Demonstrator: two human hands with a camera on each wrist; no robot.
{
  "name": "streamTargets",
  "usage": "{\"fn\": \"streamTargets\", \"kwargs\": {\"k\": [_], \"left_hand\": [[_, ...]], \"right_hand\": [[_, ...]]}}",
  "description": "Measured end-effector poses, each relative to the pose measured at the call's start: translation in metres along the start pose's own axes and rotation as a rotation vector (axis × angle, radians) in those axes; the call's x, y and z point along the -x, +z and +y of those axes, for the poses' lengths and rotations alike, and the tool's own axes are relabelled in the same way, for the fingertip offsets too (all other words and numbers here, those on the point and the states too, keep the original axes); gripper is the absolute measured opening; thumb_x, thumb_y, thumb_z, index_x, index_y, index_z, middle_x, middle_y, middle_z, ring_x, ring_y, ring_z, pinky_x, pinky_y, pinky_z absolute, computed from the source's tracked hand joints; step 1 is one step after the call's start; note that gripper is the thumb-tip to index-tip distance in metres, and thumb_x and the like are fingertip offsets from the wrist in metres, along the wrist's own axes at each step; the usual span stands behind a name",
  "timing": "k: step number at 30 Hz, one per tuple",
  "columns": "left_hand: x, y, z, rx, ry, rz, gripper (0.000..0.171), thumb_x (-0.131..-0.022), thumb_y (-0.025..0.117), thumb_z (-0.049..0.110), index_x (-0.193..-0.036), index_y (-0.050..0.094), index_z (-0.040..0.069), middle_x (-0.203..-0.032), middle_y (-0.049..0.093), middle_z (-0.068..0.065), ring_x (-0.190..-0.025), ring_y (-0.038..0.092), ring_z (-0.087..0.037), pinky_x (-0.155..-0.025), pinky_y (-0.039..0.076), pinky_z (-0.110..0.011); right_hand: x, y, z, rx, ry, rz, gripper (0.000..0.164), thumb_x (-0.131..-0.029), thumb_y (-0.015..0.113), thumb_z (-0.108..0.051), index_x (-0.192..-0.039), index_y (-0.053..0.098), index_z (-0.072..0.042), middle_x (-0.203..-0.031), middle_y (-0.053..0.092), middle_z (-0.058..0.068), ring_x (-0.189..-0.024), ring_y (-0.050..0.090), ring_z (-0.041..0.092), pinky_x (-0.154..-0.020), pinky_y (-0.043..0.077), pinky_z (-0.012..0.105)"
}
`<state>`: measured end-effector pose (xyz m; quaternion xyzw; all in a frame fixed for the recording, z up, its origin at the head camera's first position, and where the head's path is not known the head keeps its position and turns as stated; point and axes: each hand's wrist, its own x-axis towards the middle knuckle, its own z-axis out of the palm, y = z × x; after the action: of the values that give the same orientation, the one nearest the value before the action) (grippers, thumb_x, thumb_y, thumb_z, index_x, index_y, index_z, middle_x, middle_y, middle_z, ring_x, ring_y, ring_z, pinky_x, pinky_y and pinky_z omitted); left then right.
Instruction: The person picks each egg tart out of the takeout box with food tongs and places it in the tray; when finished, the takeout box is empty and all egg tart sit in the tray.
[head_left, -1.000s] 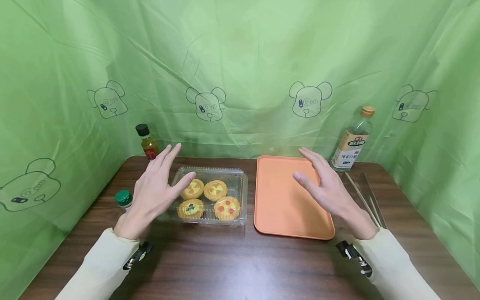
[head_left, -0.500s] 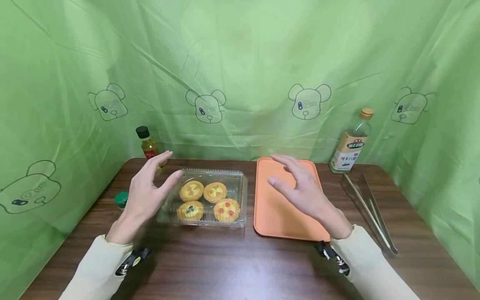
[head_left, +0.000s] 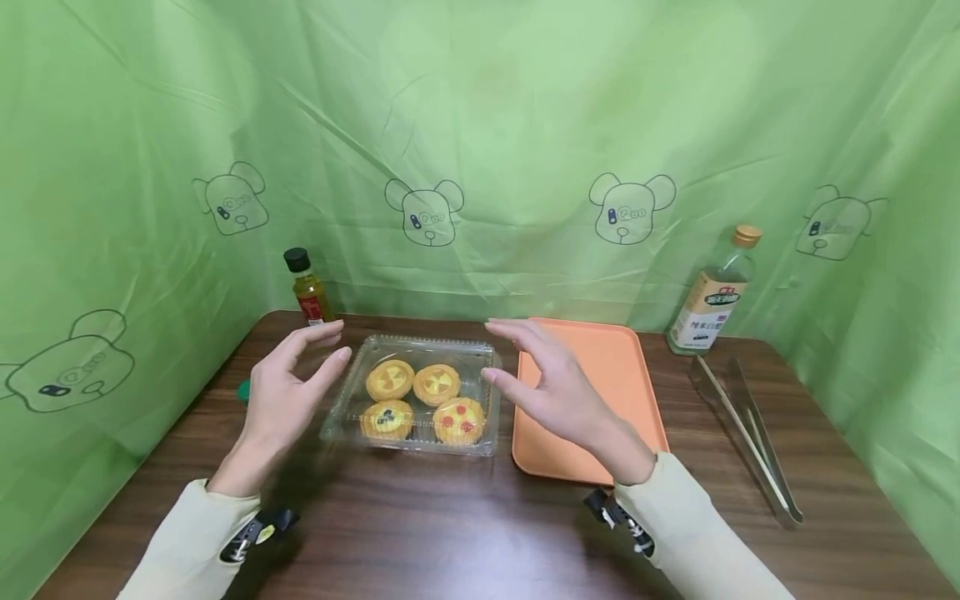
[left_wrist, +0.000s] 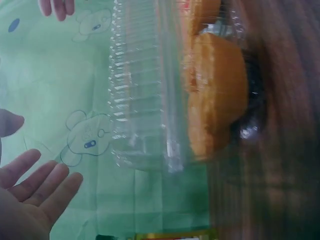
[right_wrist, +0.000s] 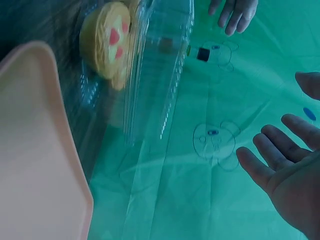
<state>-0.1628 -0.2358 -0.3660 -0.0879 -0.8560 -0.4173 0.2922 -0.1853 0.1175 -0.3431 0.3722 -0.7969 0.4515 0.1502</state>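
Right hand (head_left: 551, 383) has moved inward over tray (head_left: 618, 383); clear container (head_left: 420, 350) now between it and left hand (head_left: 285, 396), both wide, empty.

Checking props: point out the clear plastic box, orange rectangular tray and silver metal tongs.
Clear plastic box (head_left: 491, 404), head view: right rim
Orange rectangular tray (head_left: 611, 367), head view: bare surface
Silver metal tongs (head_left: 742, 433), head view: left prong

Glossy plastic box (head_left: 347, 421) — smooth matt tray (head_left: 600, 367) — shiny metal tongs (head_left: 742, 433).

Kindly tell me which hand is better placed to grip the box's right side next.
Probably the right hand: it hovers near that side of the tart box; the left hand is opposite.
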Motion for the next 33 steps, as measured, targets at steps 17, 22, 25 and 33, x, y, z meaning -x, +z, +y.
{"fn": "streamTargets", "kwargs": {"k": [17,22,25,33], "left_hand": [[0.019,-0.009,-0.020,-0.032,0.040,0.082,0.029,-0.095,0.082,0.008,-0.123,0.078,0.011,-0.112,0.079,-0.004,-0.105,0.067,-0.001,-0.079,0.045,-0.012],[0.029,-0.010,-0.022,-0.048,-0.001,0.088,0.027,-0.097,0.080,0.010,-0.124,0.078,0.013,-0.111,0.079,-0.004,-0.102,0.067,0.001,-0.072,0.044,-0.014],[0.036,-0.008,-0.024,-0.049,-0.008,0.092,0.026,-0.098,0.079,0.010,-0.123,0.079,0.013,-0.110,0.079,-0.003,-0.099,0.066,0.004,-0.073,0.046,-0.010],[0.053,-0.003,-0.032,-0.055,0.007,0.113,0.025,-0.097,0.078,0.005,-0.122,0.079,0.012,-0.105,0.079,-0.003,-0.090,0.068,0.004,-0.071,0.051,-0.007]], "right_hand": [[-0.015,0.036,-0.008,-0.009,-0.045,-0.077,0.050,-0.099,0.078,-0.019,-0.145,0.062,-0.007,-0.146,0.061,0.003,-0.138,0.054,0.014,-0.116,0.043,0.036],[-0.019,0.046,-0.012,-0.006,-0.059,-0.103,0.048,-0.099,0.079,-0.018,-0.143,0.063,-0.007,-0.144,0.062,0.003,-0.136,0.055,0.015,-0.115,0.044,0.035],[-0.022,0.054,-0.013,0.007,-0.111,-0.107,0.046,-0.098,0.080,-0.016,-0.140,0.064,-0.005,-0.141,0.064,0.006,-0.134,0.058,0.018,-0.115,0.045,0.034],[-0.029,0.078,-0.015,0.026,-0.264,-0.116,0.042,-0.093,0.083,-0.007,-0.131,0.067,0.002,-0.125,0.070,0.012,-0.118,0.067,0.024,-0.108,0.049,0.026]]}}
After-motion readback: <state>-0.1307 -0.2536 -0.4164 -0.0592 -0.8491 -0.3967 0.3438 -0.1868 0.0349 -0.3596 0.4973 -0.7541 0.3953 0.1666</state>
